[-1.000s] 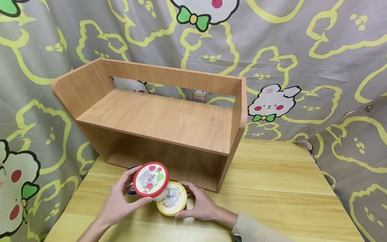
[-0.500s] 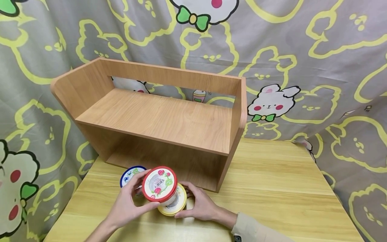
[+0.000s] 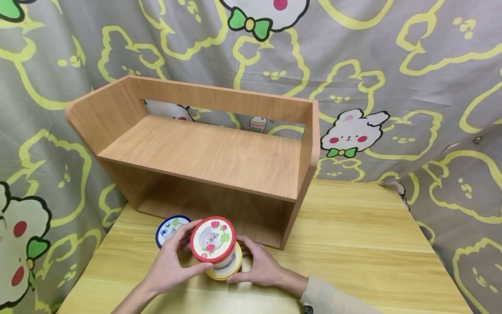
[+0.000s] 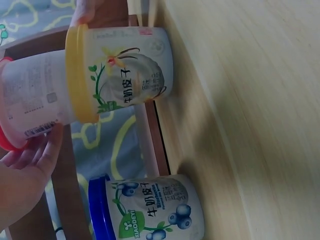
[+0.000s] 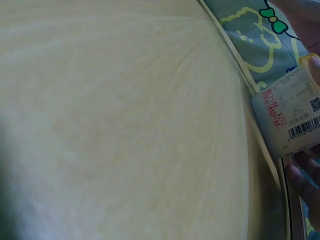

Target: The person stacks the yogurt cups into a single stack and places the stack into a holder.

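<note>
My left hand point(image 3: 170, 266) grips a tub with a red lid point(image 3: 213, 239) printed with strawberries. This tub stands on the lid of a yellow-lidded tub point(image 3: 225, 271). In the left wrist view the red-lidded tub's base point(image 4: 62, 87) appears to meet the yellow lid point(image 4: 82, 72). My right hand point(image 3: 260, 264) holds the yellow-lidded tub from the right, thumb in front and fingers behind. The right wrist view shows that tub's barcode side point(image 5: 290, 112). A blueberry tub with a blue lid point(image 3: 168, 229) stands left of the stack, partly hidden by my left hand.
Just behind the tubs stands a two-tier wooden shelf point(image 3: 208, 157). It sits on a light wooden table point(image 3: 364, 244), whose surface extends to the right. A patterned grey curtain point(image 3: 392, 87) hangs around the back and sides.
My left hand has brought the red-lidded tub right and slightly down, over the yellow-lidded one. More of the blue-lidded tub shows now. The right hand has kept its place.
</note>
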The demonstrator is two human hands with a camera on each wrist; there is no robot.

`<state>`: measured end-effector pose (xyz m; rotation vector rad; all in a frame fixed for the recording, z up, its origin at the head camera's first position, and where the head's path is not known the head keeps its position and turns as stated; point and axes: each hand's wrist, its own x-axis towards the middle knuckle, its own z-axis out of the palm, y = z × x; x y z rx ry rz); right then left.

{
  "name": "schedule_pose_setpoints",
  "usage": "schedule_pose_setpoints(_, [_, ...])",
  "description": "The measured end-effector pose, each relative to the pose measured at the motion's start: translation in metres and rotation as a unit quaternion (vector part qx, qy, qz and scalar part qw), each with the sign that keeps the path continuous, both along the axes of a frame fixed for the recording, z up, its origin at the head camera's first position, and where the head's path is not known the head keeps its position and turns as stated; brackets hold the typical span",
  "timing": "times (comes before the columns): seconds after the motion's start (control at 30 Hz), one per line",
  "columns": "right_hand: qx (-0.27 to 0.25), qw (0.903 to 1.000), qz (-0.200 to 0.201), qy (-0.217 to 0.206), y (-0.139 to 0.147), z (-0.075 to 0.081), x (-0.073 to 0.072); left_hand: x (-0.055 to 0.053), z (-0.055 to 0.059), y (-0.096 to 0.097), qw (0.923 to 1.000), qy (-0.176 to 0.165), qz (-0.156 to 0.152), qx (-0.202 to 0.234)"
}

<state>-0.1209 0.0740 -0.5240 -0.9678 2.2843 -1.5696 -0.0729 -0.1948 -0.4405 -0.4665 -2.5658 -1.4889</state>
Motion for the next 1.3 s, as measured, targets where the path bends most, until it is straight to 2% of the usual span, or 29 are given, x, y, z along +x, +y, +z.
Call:
schedule_pose_setpoints(0.27, [0.000, 1.0000, 0.001, 0.006, -0.0006, 0.0005, -0.0005, -0.0015, -0.0011, 0.0022, 0.9999, -0.008, -0.012, 0.000])
schedule_pose_setpoints(0.57, [0.000, 1.0000, 0.000, 0.002, -0.0009, 0.0003, -0.0002, -0.0030, -0.0011, 0.0027, 0.9997, -0.001, -0.023, 0.000])
schedule_pose_setpoints(1.3, [0.000, 1.0000, -0.005, -0.003, -0.0001, -0.0006, 0.0010, -0.0037, -0.0014, 0.0035, 0.9995, 0.000, -0.021, -0.023])
